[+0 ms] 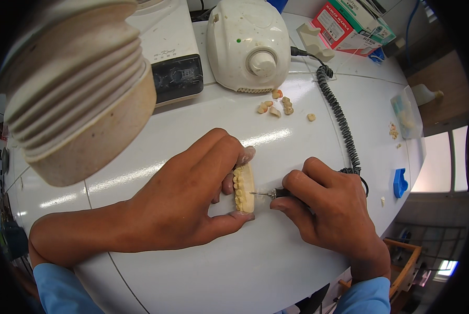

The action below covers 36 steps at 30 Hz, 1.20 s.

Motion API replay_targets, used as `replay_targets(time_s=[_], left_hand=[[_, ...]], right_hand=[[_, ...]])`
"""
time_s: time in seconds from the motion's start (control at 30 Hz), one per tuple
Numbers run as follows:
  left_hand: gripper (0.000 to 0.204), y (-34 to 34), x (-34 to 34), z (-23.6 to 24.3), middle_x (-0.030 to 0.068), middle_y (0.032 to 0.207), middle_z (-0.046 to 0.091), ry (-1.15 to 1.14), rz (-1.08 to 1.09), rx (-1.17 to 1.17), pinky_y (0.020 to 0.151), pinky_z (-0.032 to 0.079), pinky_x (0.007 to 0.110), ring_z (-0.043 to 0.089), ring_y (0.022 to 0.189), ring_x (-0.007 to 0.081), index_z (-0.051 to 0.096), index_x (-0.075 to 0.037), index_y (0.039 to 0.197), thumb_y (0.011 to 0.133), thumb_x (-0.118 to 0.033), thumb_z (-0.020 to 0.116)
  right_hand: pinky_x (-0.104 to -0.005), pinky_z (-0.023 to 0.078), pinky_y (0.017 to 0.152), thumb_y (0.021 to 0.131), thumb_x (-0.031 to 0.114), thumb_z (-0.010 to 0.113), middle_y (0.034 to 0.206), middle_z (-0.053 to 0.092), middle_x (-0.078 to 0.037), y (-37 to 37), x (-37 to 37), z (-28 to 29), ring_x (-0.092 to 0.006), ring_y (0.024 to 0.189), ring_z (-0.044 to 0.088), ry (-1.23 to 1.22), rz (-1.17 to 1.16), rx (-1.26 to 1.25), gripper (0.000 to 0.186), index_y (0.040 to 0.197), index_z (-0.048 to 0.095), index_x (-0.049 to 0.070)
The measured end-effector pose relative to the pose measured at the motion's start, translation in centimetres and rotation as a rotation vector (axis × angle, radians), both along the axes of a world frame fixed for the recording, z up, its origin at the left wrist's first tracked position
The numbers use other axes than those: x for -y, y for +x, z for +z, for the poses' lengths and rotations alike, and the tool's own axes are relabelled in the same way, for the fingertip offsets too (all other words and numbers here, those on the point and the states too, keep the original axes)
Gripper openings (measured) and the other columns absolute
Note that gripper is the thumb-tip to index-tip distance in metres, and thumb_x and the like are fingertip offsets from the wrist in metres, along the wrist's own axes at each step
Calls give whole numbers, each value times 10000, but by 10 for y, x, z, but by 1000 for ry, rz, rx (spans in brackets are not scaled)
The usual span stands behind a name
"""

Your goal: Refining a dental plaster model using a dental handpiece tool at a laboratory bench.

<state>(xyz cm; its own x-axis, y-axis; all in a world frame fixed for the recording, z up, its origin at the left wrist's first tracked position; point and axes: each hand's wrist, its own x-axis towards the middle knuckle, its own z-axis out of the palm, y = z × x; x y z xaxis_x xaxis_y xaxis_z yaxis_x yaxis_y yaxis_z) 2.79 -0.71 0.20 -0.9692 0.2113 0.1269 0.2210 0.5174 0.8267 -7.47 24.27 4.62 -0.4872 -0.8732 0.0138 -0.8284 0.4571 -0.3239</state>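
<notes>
Between the thumb and fingers of my left hand [200, 183], a cream dental model [246, 188] with a row of teeth is held just over the white table. Its teeth face left, toward my palm. My right hand [328, 204] grips a black rotary handpiece [282, 193] like a pen. The handpiece's thin metal bur [259, 193] points left and reaches the model's smooth right side; whether it touches, I cannot tell. Pale dust coats my left fingertips. A coiled black cord [339, 112] runs from behind my right hand to a white control unit [248, 47] with a knob.
Several tooth-coloured crowns [287, 105] lie before the control unit. A ribbed beige suction hose [88, 104] looms at upper left, beside a white device [166, 31]. Rightward are a blue piece [400, 183] and a clear plastic container [407, 112]. Boxes [349, 26] stand far right.
</notes>
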Motion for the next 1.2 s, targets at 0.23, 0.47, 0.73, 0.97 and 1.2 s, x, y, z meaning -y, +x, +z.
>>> replay_targets(time_s=[0.23, 0.47, 0.73, 0.97, 1.2], left_hand=[[741, 0, 0, -1, 101, 1195, 563, 13, -7, 13, 726, 588, 275, 637, 903, 134, 580, 10, 1429, 826, -113, 993], [732, 0, 0, 1, 103, 1203, 567, 17, -13, 10, 738, 601, 271, 645, 906, 135, 577, 17, 1425, 833, -110, 989], [724, -2, 1, 0, 105, 1196, 572, 14, -26, -3, 737, 606, 276, 648, 898, 137, 575, 20, 1427, 840, -104, 980], [735, -1, 1, 0, 102, 1187, 577, 2, -30, -10, 732, 604, 280, 648, 892, 137, 575, 17, 1434, 834, -107, 981], [732, -1, 1, 1, 100, 1181, 581, 5, -35, -6, 739, 601, 282, 648, 890, 139, 576, 11, 1431, 832, -103, 982]], right_hand=[[-391, 438, 488, 1019, 361, 819, 806, 543, -22, 0, -1, -1, -201, 582, 586, -7, -11, 6, 241, 1022, 708, 147], [-390, 434, 482, 1015, 360, 823, 802, 544, -21, -2, -2, 0, -201, 582, 588, -18, 22, 20, 237, 1030, 714, 150], [-391, 433, 482, 1017, 367, 820, 802, 541, -17, -3, -2, -1, -201, 580, 587, -18, 35, 34, 233, 1033, 716, 159], [-392, 432, 482, 1017, 371, 818, 804, 538, -15, -3, -2, -1, -196, 583, 590, -9, 30, 30, 236, 1035, 711, 161], [-390, 434, 481, 1019, 371, 814, 817, 542, -14, -4, -3, -1, -193, 585, 589, -18, 48, 44, 227, 1036, 712, 169]])
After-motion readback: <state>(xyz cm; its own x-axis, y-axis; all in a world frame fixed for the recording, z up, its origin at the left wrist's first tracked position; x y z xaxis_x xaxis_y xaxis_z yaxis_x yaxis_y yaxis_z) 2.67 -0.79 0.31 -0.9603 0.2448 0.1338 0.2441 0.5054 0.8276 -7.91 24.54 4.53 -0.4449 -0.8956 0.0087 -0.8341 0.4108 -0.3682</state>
